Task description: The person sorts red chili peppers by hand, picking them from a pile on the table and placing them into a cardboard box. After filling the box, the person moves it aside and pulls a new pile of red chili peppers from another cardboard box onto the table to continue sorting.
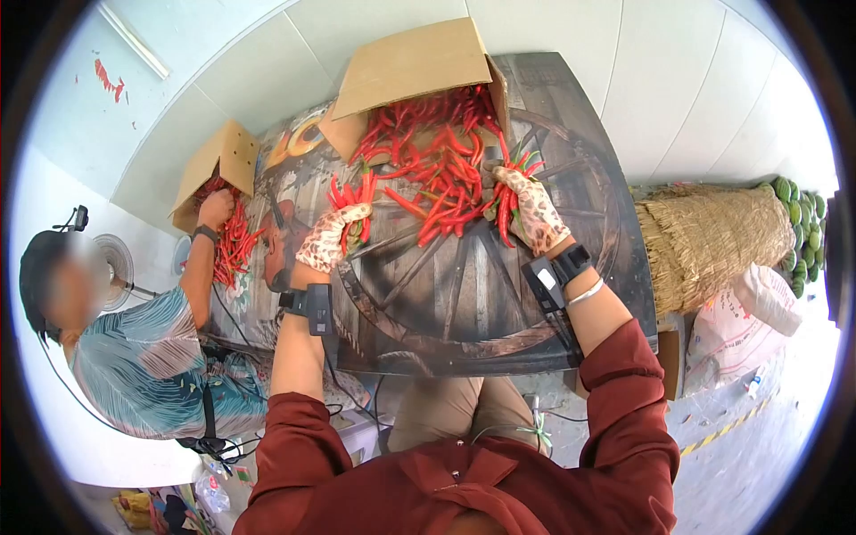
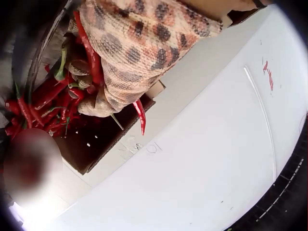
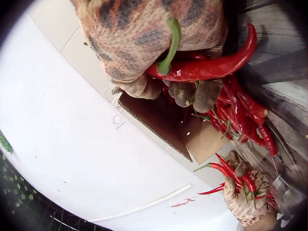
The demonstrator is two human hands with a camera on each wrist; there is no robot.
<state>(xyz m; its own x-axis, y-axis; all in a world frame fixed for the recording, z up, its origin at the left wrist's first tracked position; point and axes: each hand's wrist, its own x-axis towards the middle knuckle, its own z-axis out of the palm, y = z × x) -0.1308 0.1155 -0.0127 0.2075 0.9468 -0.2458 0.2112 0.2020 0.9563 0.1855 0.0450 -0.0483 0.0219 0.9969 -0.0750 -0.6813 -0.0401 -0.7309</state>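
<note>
Both hands wear leopard-spotted gloves with dark, soiled fingertips. My left hand (image 1: 326, 239) grips a small bunch of red chili peppers (image 1: 360, 189) to the left of a loose pile. In the left wrist view, one long chili (image 2: 92, 54) lies along the glove's fingers. On the pile's right side, my right hand (image 1: 539, 216) holds another bunch of chilies, stems showing at the top. A curved chili (image 3: 211, 68) with a green stem crosses its fingers in the right wrist view. Between the hands spreads the chili pile (image 1: 446, 183), spilling from a tipped cardboard box (image 1: 410, 67).
The table (image 1: 419, 308) has a wood-and-wheel print. At left, another person's hand (image 1: 217, 209) reaches into a smaller cardboard box (image 1: 234, 156) with chilies spilling out. A straw-covered bundle (image 1: 713, 236), green produce (image 1: 807, 223) and a white sack (image 1: 736, 334) stand to the right.
</note>
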